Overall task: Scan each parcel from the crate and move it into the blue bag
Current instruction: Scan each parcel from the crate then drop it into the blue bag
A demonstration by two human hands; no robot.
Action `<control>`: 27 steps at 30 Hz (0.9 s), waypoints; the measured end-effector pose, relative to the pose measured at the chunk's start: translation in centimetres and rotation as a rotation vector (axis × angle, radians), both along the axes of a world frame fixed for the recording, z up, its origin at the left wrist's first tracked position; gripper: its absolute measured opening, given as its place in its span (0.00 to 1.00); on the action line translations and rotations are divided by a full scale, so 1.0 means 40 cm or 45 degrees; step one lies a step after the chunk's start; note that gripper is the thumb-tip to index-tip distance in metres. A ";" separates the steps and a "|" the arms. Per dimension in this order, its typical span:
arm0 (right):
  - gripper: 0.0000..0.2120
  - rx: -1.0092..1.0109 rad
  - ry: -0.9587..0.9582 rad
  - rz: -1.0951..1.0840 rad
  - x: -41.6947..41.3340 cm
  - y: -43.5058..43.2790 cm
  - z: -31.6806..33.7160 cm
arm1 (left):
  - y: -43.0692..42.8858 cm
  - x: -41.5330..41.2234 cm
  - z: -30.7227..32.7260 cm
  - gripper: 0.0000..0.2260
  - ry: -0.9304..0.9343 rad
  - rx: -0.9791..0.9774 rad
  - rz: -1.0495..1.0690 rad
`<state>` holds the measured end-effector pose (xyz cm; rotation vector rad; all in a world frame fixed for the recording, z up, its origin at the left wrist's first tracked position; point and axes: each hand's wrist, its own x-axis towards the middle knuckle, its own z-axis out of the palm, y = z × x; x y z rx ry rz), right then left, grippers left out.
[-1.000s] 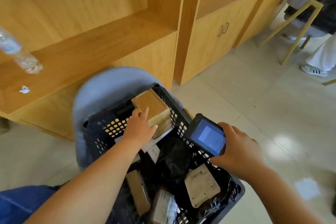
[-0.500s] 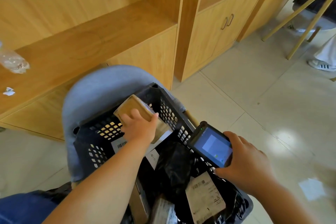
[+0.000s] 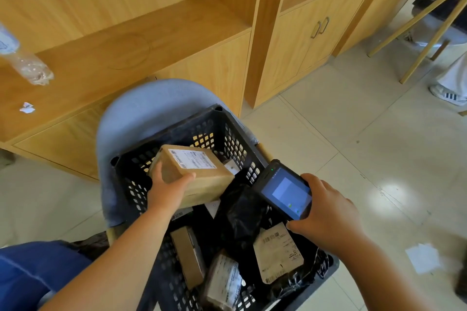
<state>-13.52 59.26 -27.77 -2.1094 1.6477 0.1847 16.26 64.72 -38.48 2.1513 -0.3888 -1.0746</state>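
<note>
Brown cardboard parcel (image 3: 194, 174) sits tilted over the far half of the black crate (image 3: 222, 129), white shipping label (image 3: 191, 158) facing up. Left hand (image 3: 168, 190) clamped on its near left corner, thumb across the top face, fingers round the left side. Cannot tell whether the box rests on the load below or is lifted clear.

Right hand (image 3: 326, 217) closed around a handheld scanner (image 3: 284, 190), held over the crate's right rim just beside the parcel. Screen lit, facing up; small green light on its upper edge.

Also in the crate: a crumpled black plastic bag parcel (image 3: 240, 217) in the middle, a tan mailer with barcode label (image 3: 278, 252) at the right, a narrow brown box (image 3: 189, 255) and a wrapped labelled packet (image 3: 222, 280) at the near side.

Crate stands on a grey-blue chair (image 3: 151, 106). Blue fabric (image 3: 27, 275) at lower left corner, only partly in frame.

Beyond: wooden shelving (image 3: 126, 40) with a clear plastic bottle (image 3: 22, 60) and a paper scrap (image 3: 27, 107) on the ledge. Tiled floor (image 3: 353, 146) to the right, a sheet of paper (image 3: 424, 257) lying on it. Another person's shoe (image 3: 447, 94) at far right.
</note>
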 end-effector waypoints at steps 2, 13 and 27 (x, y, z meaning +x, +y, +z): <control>0.43 0.009 -0.013 0.014 0.004 0.009 0.003 | 0.035 0.003 0.017 0.44 -0.028 -0.065 -0.013; 0.42 0.010 0.059 0.154 0.021 0.056 0.023 | 0.162 -0.004 0.115 0.31 -0.233 -0.287 -0.216; 0.37 -0.024 0.164 0.284 0.026 0.083 0.057 | 0.226 -0.015 0.135 0.46 -0.412 -0.296 -0.239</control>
